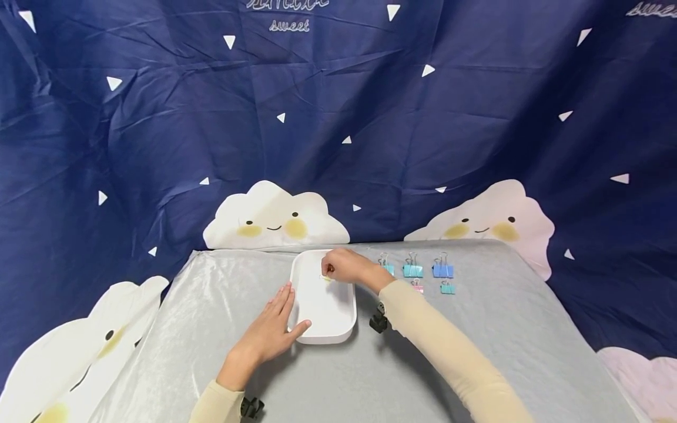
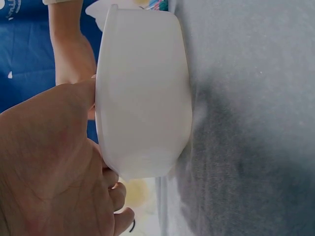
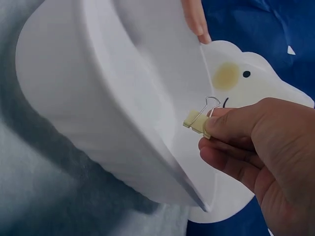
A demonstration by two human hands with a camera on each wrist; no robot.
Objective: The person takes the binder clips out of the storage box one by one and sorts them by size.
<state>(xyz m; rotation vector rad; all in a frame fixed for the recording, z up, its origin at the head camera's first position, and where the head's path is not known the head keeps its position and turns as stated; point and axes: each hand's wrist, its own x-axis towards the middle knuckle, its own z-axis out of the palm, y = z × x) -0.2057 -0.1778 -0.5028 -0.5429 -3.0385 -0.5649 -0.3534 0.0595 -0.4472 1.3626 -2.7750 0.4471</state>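
Observation:
A white rectangular tray with rounded corners lies on the grey cloth. My right hand is over its far end and pinches a small yellow binder clip between thumb and fingers, its wire handles showing in the right wrist view. My left hand rests against the tray's left side, fingers straight and thumb spread over the near rim. In the left wrist view that palm stands beside the tray's outer wall.
Right of the tray lie teal binder clips, a blue binder clip, a small pink binder clip and a small teal binder clip. My right forearm passes close to them. A dark blue curtain hangs behind the table.

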